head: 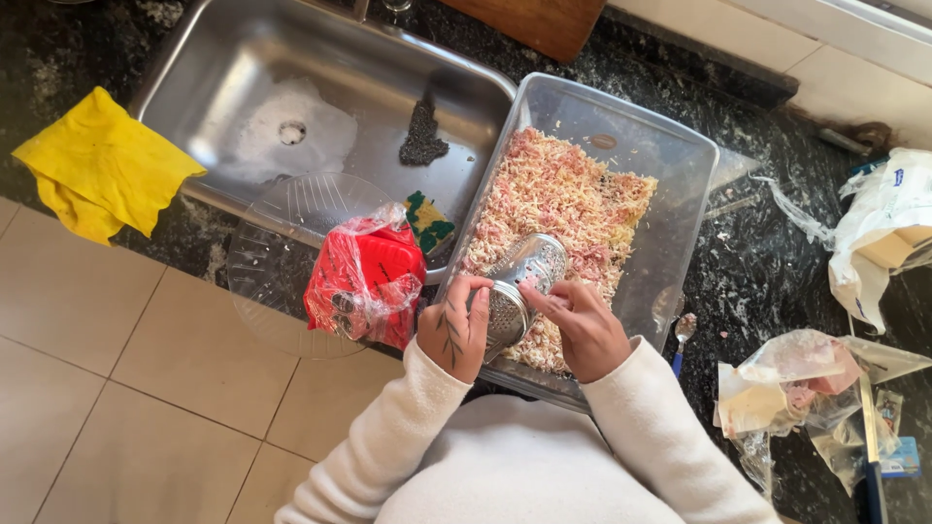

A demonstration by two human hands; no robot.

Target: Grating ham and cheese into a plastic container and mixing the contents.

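While both hands, left hand (452, 330) and right hand (582, 328), grip the metal grater (516, 286) at centre frame, keeping it over the clear tub (680, 209) seems wise.

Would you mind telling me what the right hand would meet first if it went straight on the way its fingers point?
The right hand points up-left; its fingertips already touch the shiny metal grater. Past that, probably the left hand on the grater's other side, though depth is hard to judge.
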